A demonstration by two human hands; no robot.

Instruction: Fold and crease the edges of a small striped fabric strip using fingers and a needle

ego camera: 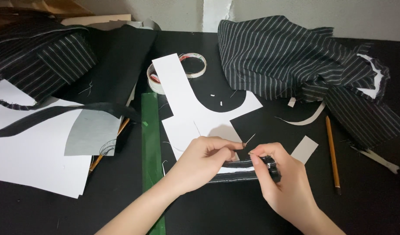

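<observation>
- A black work table (261,209) is carrying everything, with a crumpled heap of black pinstriped cloth (291,61) lying at its far right and white paper sheets (30,161) spreading at the left.
- A curved white paper pattern piece (187,109) is resting in the middle, beside a long green ruler (150,143).
- The left hand (204,163) is pinching a narrow strip of black pinstriped fabric (234,172) (it is lying near the table's front centre, under both hands).
- The right hand (280,178) is gripping the strip's right end, fingertips closed.
- A brown pencil (332,152) is lying well to the right.
- A thin pin (250,139) is sticking up between the two thumbs.
</observation>
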